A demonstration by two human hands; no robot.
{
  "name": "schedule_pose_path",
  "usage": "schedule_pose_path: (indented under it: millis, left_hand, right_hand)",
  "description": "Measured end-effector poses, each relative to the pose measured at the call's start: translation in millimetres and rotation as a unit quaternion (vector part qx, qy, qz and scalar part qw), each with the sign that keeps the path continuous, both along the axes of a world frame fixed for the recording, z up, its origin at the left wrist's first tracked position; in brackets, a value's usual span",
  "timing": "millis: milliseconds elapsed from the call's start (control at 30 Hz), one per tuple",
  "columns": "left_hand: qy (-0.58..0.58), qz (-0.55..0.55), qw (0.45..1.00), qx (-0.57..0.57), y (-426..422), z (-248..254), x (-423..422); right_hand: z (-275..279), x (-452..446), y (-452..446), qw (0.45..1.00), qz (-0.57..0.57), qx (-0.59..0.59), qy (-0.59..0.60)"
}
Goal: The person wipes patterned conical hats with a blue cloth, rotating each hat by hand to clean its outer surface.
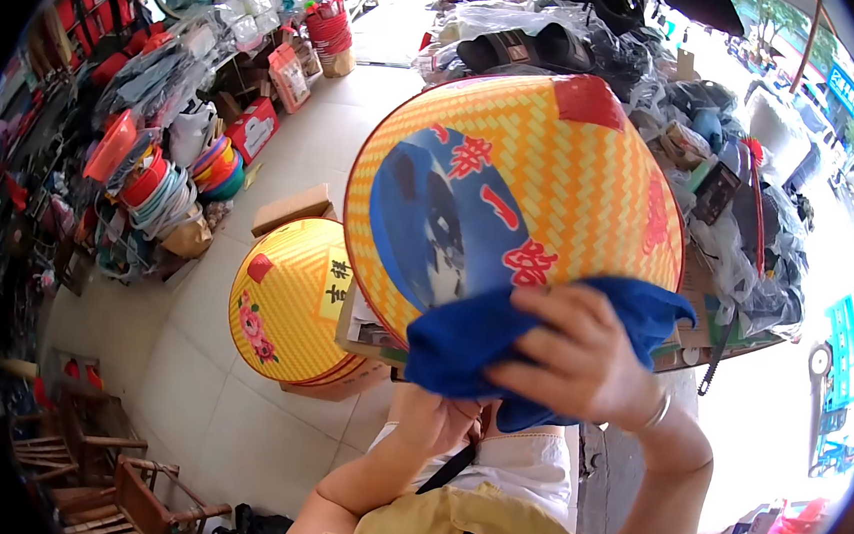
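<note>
A large yellow woven-pattern conical hat (594, 190) with a blue picture and red characters faces me, tilted up. My right hand (576, 354) is closed on a blue cloth (461, 340), pressing it against the lower part of the hat; its fingers are slightly blurred. Below the cloth, my left hand (440, 424) has its fingers curled near the hat's lower edge. The cloth covers part of those fingers, so what they grip is hidden. To the left, more conical hats (288, 306) are stacked, the top one bearing a pink flower.
Plastic-wrapped goods and black slippers (524, 49) lie behind the hat. Colourful basins (219, 165) and packed shelves stand on the left. Small wooden chairs (142, 506) sit at the lower left on the tiled floor (187, 379). A blue vehicle (844, 380) is outside at right.
</note>
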State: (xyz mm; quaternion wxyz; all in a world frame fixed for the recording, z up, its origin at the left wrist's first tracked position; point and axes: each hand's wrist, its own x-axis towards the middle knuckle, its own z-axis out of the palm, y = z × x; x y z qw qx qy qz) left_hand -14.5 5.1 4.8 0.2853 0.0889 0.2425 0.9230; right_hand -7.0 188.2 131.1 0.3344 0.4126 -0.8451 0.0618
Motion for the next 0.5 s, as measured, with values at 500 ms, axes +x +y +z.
schedule_pose_path:
  millis: [500]
  left_hand:
    - [0.025,0.008,0.996,0.09,-18.7,-7.2,-17.6]
  right_hand:
    - [8.3,-16.8,20.2,0.994,-0.039,-0.101,0.035]
